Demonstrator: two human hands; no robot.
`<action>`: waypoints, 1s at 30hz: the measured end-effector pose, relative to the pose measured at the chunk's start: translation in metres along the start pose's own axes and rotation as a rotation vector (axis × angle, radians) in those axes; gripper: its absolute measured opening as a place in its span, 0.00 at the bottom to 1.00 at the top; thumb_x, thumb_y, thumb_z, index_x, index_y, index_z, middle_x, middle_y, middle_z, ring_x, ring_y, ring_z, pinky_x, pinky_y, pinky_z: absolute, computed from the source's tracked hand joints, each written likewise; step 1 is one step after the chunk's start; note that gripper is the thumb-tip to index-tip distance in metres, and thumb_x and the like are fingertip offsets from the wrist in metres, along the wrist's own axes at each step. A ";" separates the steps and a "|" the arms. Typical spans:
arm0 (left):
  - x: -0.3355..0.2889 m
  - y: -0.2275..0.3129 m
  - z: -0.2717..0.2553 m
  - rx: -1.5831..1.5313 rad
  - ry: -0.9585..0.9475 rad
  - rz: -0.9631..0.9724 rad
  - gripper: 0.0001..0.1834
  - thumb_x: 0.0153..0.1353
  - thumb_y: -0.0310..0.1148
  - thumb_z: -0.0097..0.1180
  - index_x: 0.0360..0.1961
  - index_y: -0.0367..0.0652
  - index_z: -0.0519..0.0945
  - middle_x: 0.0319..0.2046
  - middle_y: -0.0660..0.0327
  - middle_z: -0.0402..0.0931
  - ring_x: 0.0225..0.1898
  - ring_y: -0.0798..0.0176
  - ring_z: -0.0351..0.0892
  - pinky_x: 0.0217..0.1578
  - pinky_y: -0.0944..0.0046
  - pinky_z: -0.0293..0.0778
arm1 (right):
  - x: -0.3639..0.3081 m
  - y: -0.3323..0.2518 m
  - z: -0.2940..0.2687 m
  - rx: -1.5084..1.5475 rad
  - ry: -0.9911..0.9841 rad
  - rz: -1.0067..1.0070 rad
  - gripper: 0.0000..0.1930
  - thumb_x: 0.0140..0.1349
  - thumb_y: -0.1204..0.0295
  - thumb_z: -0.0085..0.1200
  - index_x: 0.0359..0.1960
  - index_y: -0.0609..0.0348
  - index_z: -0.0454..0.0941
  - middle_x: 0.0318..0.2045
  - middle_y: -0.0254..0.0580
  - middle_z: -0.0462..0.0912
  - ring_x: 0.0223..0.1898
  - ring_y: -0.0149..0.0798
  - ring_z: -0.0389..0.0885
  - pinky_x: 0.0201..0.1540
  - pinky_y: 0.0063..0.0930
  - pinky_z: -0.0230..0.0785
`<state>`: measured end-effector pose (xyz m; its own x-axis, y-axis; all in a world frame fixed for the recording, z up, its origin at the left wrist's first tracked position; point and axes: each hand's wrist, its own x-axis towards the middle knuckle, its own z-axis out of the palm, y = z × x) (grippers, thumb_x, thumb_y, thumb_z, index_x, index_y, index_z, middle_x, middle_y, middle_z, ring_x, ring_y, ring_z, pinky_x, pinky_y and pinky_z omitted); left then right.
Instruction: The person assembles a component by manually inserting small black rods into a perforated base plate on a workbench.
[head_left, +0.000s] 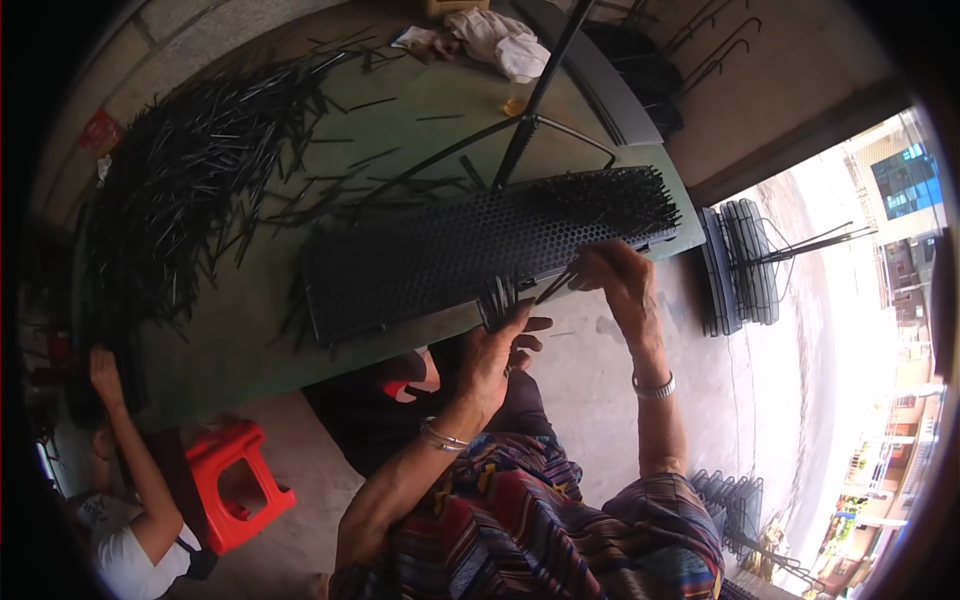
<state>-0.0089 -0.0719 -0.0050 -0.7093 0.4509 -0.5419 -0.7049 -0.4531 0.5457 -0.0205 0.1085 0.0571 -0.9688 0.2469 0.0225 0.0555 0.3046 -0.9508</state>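
A long black perforated rack (400, 258) lies along the table's near edge, its top full of small round holes. Many thin black rods (612, 198) stand packed together at its right end. At the rack's near edge, my left hand (488, 362) is closed on a small bundle of black rods (498, 300), with some fingers spread below. To its right, my right hand (618, 285) pinches one or more thin dark rods (556, 284), slanting toward the left hand. Its fingertips are partly blurred and turned away.
A big heap of loose black rods (190, 170) covers the left of the green table (400, 110). A metal stand (535, 100) rises behind the rack. At lower left are a red stool (240, 485) and another person's arm (140, 455). Wire racks (742, 265) stand at right.
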 end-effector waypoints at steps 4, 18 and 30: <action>0.015 0.004 -0.016 -0.035 -0.026 0.013 0.17 0.62 0.42 0.57 0.47 0.45 0.78 0.38 0.55 0.82 0.32 0.68 0.80 0.25 0.72 0.72 | 0.022 0.004 -0.011 -0.339 0.352 -0.166 0.06 0.64 0.74 0.50 0.38 0.63 0.77 0.25 0.42 0.83 0.28 0.29 0.82 0.32 0.22 0.71; 0.012 -0.002 -0.012 -0.157 0.059 0.063 0.14 0.65 0.40 0.53 0.41 0.39 0.78 0.24 0.65 0.74 0.20 0.74 0.70 0.17 0.74 0.63 | 0.049 0.022 -0.016 -0.386 0.370 -0.290 0.06 0.63 0.76 0.50 0.39 0.61 0.78 0.24 0.41 0.84 0.28 0.29 0.83 0.31 0.21 0.71; -0.006 0.005 0.000 -0.033 0.030 0.075 0.16 0.64 0.42 0.54 0.43 0.41 0.78 0.21 0.66 0.73 0.20 0.73 0.71 0.16 0.75 0.57 | 0.059 0.035 -0.021 -0.592 0.232 -0.374 0.06 0.58 0.75 0.53 0.37 0.57 0.79 0.28 0.43 0.79 0.29 0.41 0.79 0.31 0.30 0.69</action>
<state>-0.0085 -0.0772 0.0010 -0.7593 0.3916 -0.5198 -0.6493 -0.5097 0.5644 -0.0710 0.1528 0.0315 -0.8760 0.1972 0.4402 -0.0841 0.8361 -0.5421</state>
